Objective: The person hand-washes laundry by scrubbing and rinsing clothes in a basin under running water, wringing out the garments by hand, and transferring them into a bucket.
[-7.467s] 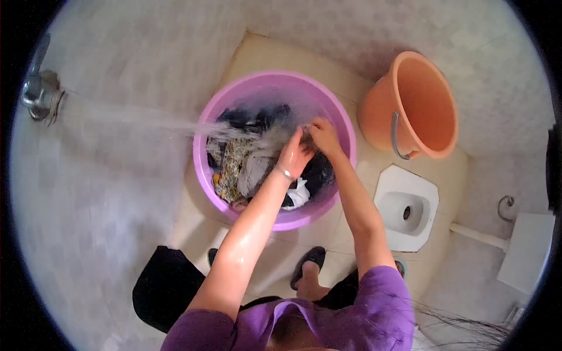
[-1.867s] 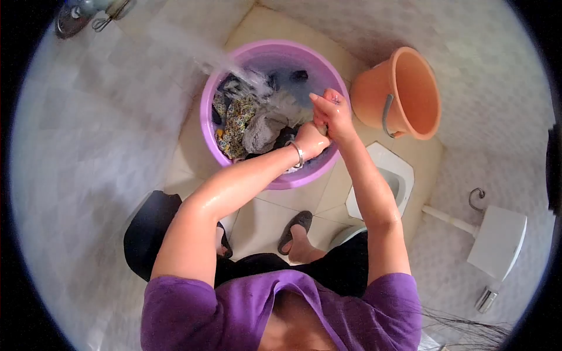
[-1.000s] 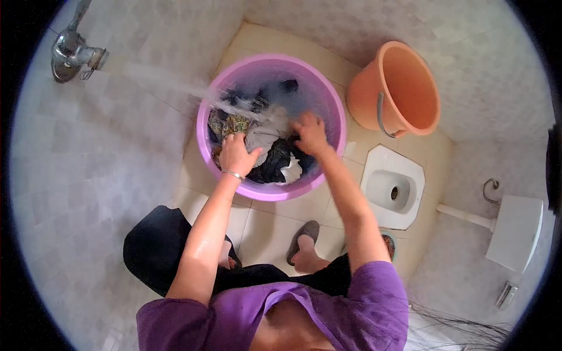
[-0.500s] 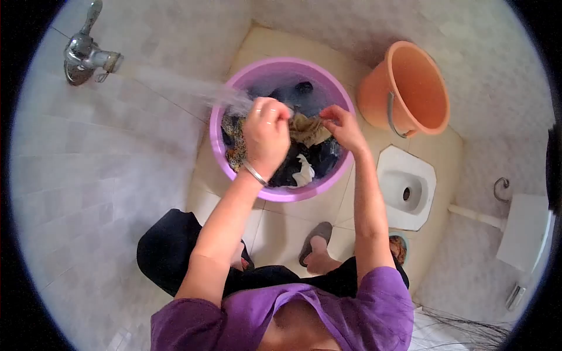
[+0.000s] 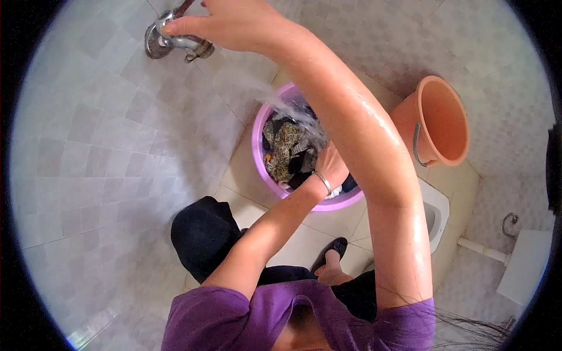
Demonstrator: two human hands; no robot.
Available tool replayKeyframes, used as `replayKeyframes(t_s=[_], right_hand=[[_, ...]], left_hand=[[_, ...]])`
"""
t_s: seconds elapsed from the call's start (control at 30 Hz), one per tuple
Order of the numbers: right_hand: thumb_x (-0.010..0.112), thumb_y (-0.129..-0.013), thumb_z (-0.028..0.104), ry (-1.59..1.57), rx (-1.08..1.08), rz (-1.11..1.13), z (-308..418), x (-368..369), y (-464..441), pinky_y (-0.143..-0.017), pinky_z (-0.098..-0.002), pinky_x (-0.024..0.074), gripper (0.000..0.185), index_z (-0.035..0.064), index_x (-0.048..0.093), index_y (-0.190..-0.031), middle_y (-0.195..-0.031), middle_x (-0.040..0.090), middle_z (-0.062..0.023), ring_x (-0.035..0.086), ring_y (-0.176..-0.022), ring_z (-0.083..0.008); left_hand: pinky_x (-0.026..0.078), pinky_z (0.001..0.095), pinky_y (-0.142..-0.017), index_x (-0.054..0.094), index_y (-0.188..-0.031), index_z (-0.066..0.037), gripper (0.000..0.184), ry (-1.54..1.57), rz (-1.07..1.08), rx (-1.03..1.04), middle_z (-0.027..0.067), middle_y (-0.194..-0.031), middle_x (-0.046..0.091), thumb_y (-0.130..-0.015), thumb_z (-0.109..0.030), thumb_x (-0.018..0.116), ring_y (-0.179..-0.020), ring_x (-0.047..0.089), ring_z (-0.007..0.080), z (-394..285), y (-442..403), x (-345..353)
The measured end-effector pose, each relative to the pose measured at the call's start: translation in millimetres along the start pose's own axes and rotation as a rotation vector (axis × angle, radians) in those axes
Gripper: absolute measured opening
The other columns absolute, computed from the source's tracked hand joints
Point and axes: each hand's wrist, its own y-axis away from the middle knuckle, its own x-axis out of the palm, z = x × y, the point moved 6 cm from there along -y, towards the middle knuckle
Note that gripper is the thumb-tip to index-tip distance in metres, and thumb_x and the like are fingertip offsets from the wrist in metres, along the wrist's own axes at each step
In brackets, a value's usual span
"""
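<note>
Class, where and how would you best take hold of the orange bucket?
Probably mid-length along the gray handle, coming from the near side: it hangs there as a slim curve outside the orange bucket, easier to grip than the wide round body.

At eleven o'clock, the right hand (image 5: 237, 23) and the tap lever (image 5: 185, 7) are cut off by the top edge. The left hand's fingers (image 5: 331, 148) are partly hidden by the right forearm (image 5: 363, 126); their grip cannot be told. From twelve to four o'clock, the purple basin (image 5: 257, 153) is covered. The water jet (image 5: 295, 112) is blurred.
</note>
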Motion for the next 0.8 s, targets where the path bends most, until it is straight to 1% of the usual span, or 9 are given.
replayKeyframes(t_s=[0.03,0.1,0.2,0.37,0.5,0.53,0.6,0.73,0.8], right_hand=[[0.065,-0.069,0.030,-0.013,0.060,0.066,2.2,4.4,-3.6,-0.082,-0.0357,0.0396,0.061,-0.0041,0.041,-0.114,-0.104,0.051,-0.0247,0.049,-0.098,-0.0344],[0.066,-0.067,0.031,-0.046,0.091,0.072,8.4,-4.3,-3.2,-0.079,-0.0367,0.0403,0.057,-0.0037,0.045,-0.106,-0.098,0.053,-0.0240,0.051,-0.093,-0.0343],[0.069,-0.063,0.031,-0.048,0.144,0.067,15.2,-11.3,-1.3,-0.074,-0.0377,0.0412,0.051,-0.0030,0.048,-0.096,-0.091,0.055,-0.0231,0.053,-0.087,-0.0339],[0.071,-0.061,0.032,0.088,0.208,0.055,7.8,-8.5,1.1,-0.073,-0.0365,0.0423,0.052,-0.0017,0.049,-0.094,-0.093,0.055,-0.0219,0.054,-0.085,-0.0332],[0.059,-0.074,0.025,-0.395,0.266,-0.080,-40.9,-56.2,56.9,-0.070,-0.0341,0.0442,0.032,0.0009,0.052,-0.094,-0.097,0.053,-0.0178,0.052,-0.088,-0.0304],[0.049,-0.085,0.029,-0.366,0.511,-0.083,-62.6,-81.0,94.8,-0.089,-0.0307,0.0367,0.040,0.0039,0.046,-0.116,-0.110,0.051,-0.0097,0.048,-0.104,-0.0172],[0.047,-0.082,0.040,-0.409,0.603,-0.134,-96.3,-119.4,165.9,-0.092,-0.0313,0.0336,0.053,0.0038,0.041,-0.121,-0.115,0.048,-0.0106,0.045,-0.107,-0.0199],[0.058,-0.078,0.030,-0.437,0.842,0.002,-106.5,-114.2,250.7,-0.093,-0.0309,0.0322,0.052,0.0019,0.042,-0.119,-0.114,0.049,-0.0091,0.043,-0.109,-0.0188],[0.058,-0.078,0.024,-0.420,0.827,0.031,-113.9,-109.8,251.4,-0.092,-0.0297,0.0327,0.047,0.0020,0.044,-0.117,-0.112,0.050,-0.0078,0.044,-0.106,-0.0166]], left_hand=[[0.046,0.0397,-0.068,0.053,-0.086,0.001,0.018,0.003,0.000,-0.002,0.0241,-0.094,0.052,-0.076,-0.012,0.044,-0.078,0.053,0.0349,4.6,2.1,-3.7],[0.047,0.0404,-0.066,0.057,-0.082,0.001,0.022,-0.530,0.182,0.207,0.0229,-0.085,0.055,-0.076,-0.015,0.044,-0.082,0.054,0.0334,5.1,7.8,3.7],[0.047,0.0403,-0.064,0.060,-0.076,0.000,0.020,-0.961,0.218,0.238,0.0212,-0.074,0.058,-0.074,-0.014,0.045,-0.077,0.057,0.0337,-11.8,11.8,-0.2],[0.047,0.0435,-0.061,0.059,-0.072,0.000,0.019,-0.989,0.250,0.315,0.0216,-0.068,0.057,-0.073,-0.011,0.044,-0.067,0.057,0.0366,-26.3,-4.2,0.8],[0.045,0.0456,-0.062,0.056,-0.081,-0.001,0.018,-1.050,0.342,0.213,0.0234,-0.070,0.057,-0.074,-0.012,0.044,-0.068,0.057,0.0381,-95.8,-62.9,5.8],[0.045,0.0450,-0.063,0.056,-0.084,-0.002,0.019,-1.092,0.349,0.208,0.0229,-0.071,0.057,-0.074,-0.013,0.045,-0.069,0.057,0.0377,-109.3,-79.3,6.3],[0.045,0.0411,-0.068,0.057,-0.088,-0.004,0.021,-1.098,0.418,0.152,0.0176,-0.080,0.059,-0.075,-0.017,0.047,-0.078,0.056,0.0345,-143.0,-103.6,13.7],[0.044,0.0390,-0.072,0.055,-0.093,-0.006,0.022,-0.829,0.438,0.439,0.0167,-0.085,0.059,-0.075,-0.015,0.045,-0.082,0.056,0.0339,-230.8,-139.8,48.3],[0.044,0.0300,-0.054,0.060,-0.076,-0.001,0.012,-0.698,0.431,0.704,0.0082,-0.062,0.058,-0.073,-0.008,0.050,-0.059,0.056,0.0177,-288.1,-143.7,65.7]])
